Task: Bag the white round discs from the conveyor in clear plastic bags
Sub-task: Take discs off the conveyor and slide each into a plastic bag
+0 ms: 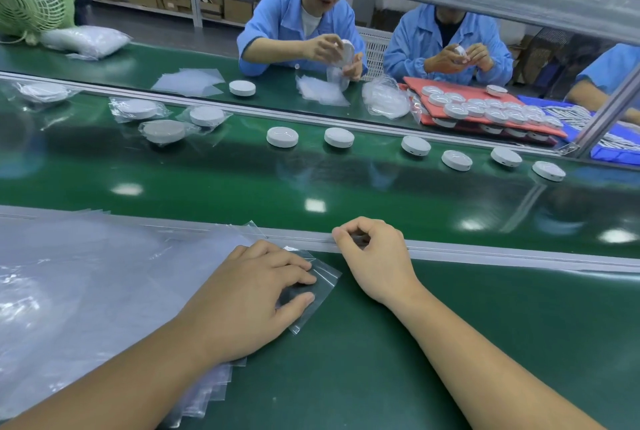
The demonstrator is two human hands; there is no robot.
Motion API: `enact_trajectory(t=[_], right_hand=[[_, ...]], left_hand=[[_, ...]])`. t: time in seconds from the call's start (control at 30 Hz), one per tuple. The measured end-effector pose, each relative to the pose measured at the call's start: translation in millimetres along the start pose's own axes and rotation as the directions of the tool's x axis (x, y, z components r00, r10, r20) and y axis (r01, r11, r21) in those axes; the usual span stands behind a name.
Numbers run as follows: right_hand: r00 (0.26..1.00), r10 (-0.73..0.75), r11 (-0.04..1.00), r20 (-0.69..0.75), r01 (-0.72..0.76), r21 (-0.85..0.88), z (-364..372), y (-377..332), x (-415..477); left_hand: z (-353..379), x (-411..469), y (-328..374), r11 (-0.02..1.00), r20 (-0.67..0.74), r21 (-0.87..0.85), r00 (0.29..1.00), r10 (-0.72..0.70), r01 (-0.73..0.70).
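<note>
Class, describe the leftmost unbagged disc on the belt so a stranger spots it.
Start at the green conveyor belt across the middle. Six bare white discs line its far edge; yours is the leftmost disc, nearest the bagged ones.

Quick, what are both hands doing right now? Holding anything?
Left hand: open, fingers pressing flat on a clear plastic bag.
Right hand: closed, fingers curled, nothing visible in it.

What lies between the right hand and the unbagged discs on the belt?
Head view: only the grey rail and bare green belt separate the right hand from the discs.
</note>
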State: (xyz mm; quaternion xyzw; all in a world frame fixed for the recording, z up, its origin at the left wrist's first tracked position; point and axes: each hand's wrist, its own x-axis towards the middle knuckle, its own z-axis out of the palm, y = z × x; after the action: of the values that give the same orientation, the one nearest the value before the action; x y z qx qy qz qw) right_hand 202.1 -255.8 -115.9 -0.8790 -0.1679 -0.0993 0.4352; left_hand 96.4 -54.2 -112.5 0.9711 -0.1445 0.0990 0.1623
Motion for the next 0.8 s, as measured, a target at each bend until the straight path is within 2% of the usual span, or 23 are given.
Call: enact_trajectory(t=[0.8], right_hand=[[1.000,-0.007,1.000,0.010,0.008,-0.026,0.1,2.3,1.6]], left_hand=[[2.5,1.9,-0.4,1.000,-0.006,-0.002,1.000,0.012,-0.012]])
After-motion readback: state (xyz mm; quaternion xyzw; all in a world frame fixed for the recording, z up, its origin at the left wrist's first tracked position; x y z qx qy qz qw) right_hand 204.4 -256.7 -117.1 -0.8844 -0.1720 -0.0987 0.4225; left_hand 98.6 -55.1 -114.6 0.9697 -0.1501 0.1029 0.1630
